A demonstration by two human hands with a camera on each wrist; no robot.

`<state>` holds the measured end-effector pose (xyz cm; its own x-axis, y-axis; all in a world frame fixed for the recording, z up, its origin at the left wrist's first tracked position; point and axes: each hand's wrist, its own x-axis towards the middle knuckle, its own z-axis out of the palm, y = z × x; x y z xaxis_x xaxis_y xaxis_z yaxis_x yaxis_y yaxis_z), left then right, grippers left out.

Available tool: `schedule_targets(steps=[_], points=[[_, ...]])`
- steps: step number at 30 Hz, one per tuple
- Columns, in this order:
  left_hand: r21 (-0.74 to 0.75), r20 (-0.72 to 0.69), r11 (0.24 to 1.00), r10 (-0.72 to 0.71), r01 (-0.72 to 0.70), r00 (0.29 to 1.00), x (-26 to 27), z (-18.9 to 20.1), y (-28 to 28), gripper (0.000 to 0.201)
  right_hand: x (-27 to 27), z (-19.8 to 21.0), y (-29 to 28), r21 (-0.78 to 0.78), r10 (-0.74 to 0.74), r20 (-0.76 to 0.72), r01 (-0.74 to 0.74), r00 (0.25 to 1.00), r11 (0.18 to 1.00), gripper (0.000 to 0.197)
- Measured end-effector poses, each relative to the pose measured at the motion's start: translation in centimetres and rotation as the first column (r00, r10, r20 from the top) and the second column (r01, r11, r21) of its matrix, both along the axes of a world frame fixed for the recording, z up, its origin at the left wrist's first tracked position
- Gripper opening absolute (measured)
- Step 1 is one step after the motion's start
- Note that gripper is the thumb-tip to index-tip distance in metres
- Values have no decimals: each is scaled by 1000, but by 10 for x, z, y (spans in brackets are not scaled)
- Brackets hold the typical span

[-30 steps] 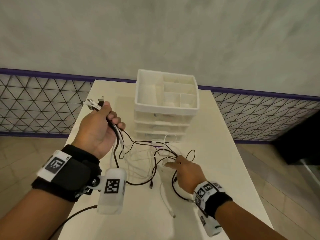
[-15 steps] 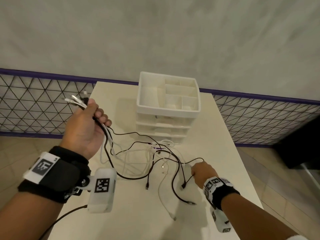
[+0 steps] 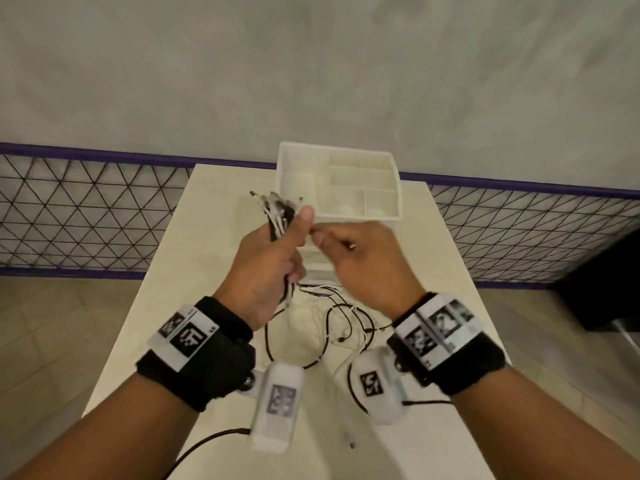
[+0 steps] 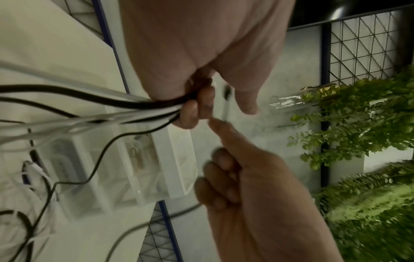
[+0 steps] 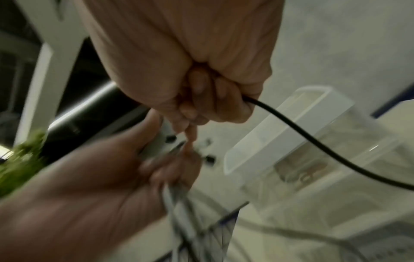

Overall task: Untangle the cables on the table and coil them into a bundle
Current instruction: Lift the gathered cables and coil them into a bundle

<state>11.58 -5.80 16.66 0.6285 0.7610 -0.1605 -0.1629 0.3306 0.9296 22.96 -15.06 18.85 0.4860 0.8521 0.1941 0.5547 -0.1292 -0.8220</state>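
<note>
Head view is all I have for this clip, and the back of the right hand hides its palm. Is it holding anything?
Observer: Yes. The right wrist view shows the right hand with its fingers curled round a black cable, which leaves the fist and runs down and away.
Operator: And the underside of the left grip?
Observer: In the left wrist view, the left hand holds a bunch of black and white cables together, fingers curled over them.
Operator: Do the hands meet?
Observer: The left wrist view shows the right index finger stretched out, its tip right at the left fingertips. I cannot tell whether they touch.
</note>
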Motion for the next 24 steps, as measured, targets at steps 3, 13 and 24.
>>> schedule_targets(steps=[3, 13, 24], points=[[-77, -10, 995, 63, -63, 998, 2, -2, 4, 13, -17, -21, -2, -13, 139, -39, -140, 990, 990, 29], [-131, 72, 943, 318, -307, 945, -56, 2, 80, 21, 80, -92, -54, -314, -187, -249, 103, 950, 944, 40], [-268, 197, 956, 178, -122, 964, -35, 2, 47, 23, 60, -91, -27, -383, -31, -64, 4, 997, 924, 77]])
